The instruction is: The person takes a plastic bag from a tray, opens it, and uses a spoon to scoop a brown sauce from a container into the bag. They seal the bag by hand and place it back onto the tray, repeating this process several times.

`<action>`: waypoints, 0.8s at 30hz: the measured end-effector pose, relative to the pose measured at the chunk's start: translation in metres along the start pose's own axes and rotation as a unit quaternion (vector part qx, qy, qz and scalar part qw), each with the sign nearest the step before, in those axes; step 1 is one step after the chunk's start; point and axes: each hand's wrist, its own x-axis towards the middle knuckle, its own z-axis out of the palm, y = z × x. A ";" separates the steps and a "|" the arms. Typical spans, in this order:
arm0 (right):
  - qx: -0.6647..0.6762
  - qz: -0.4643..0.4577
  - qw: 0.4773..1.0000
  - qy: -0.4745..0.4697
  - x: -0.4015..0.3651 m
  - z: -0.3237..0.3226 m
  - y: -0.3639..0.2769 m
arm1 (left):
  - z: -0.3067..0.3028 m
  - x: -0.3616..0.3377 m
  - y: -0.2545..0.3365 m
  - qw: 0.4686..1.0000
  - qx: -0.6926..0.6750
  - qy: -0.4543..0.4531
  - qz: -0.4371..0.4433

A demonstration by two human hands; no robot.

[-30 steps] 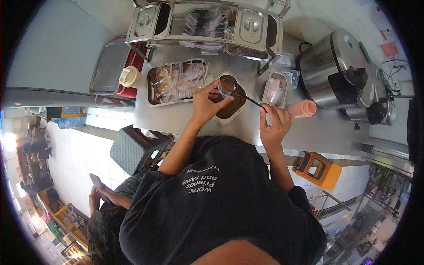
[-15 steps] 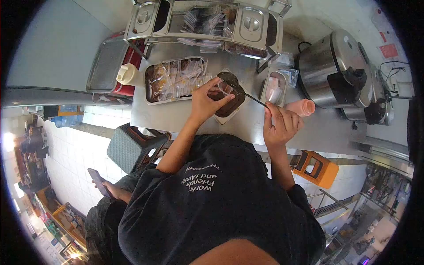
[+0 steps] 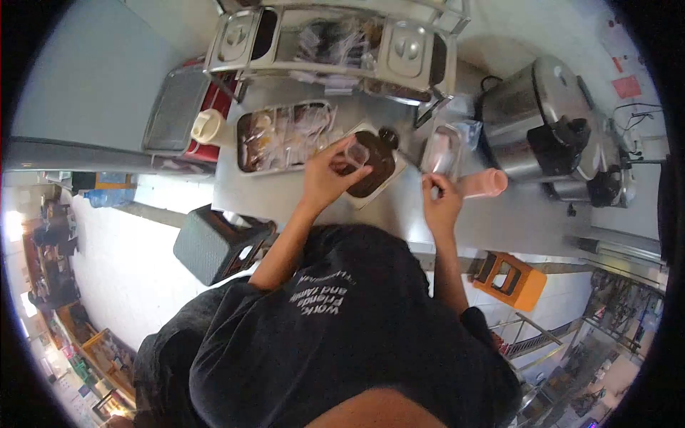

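Between the fingers of my left hand (image 3: pixel 328 178) is a small clear plastic cup (image 3: pixel 356 153), tilted over a metal container (image 3: pixel 391 187). Dark brown sauce (image 3: pixel 374 178) lies in that container. My right hand (image 3: pixel 442 203) pinches the thin handle of a dark ladle (image 3: pixel 389 138), whose head hangs over the container's far right edge. Motion blurs the handle. Left of the container sits a metal tray (image 3: pixel 246 170) of clear plastic bags (image 3: pixel 285 135). A narrow metal container (image 3: pixel 441 146) with a pale item inside and a pink bottle (image 3: pixel 485 183) lie near my right hand.
Across the back stands a metal rack (image 3: pixel 300 71) with lidded pans (image 3: pixel 407 50) and packets. Large steel cookers (image 3: pixel 517 114) are at the right, a cream-topped bottle (image 3: pixel 208 127) at the left. A grey stool (image 3: pixel 207 239) and an orange stool (image 3: pixel 517 282) stand below the counter.
The ladle has moved right and away from the cup, and my right hand has turned. The cup has shifted slightly left and down. Another person's hand with a phone has left the lower left.
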 end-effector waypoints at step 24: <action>0.090 -0.243 0.938 -0.233 0.025 -0.016 -0.087 | -0.029 -0.023 0.051 0.955 0.123 -0.109 0.247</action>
